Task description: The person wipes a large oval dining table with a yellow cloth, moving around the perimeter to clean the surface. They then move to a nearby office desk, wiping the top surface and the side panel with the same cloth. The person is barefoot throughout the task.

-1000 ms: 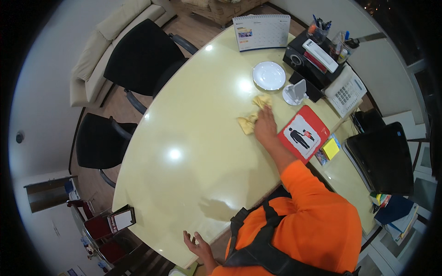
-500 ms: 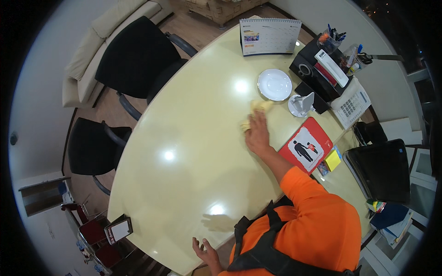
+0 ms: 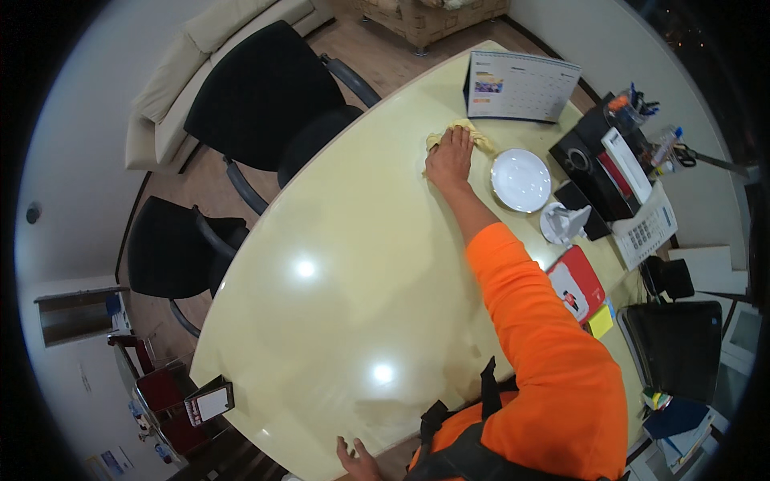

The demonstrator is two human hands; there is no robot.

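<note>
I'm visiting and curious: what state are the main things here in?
Yellow cloth: crumpled under the right hand
Left hand: open, apparently holding nothing
White plate: face up, bare
Desk calendar: standing
Pen cup: holding pens
Black chairs: unoccupied
Red pad: partly hidden by the orange sleeve

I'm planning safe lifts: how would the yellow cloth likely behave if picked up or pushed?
The yellow cloth looks thin and crumpled, so it would probably droop when lifted. Pushed, it may slide and bunch, since the glossy table looks smooth.
</note>
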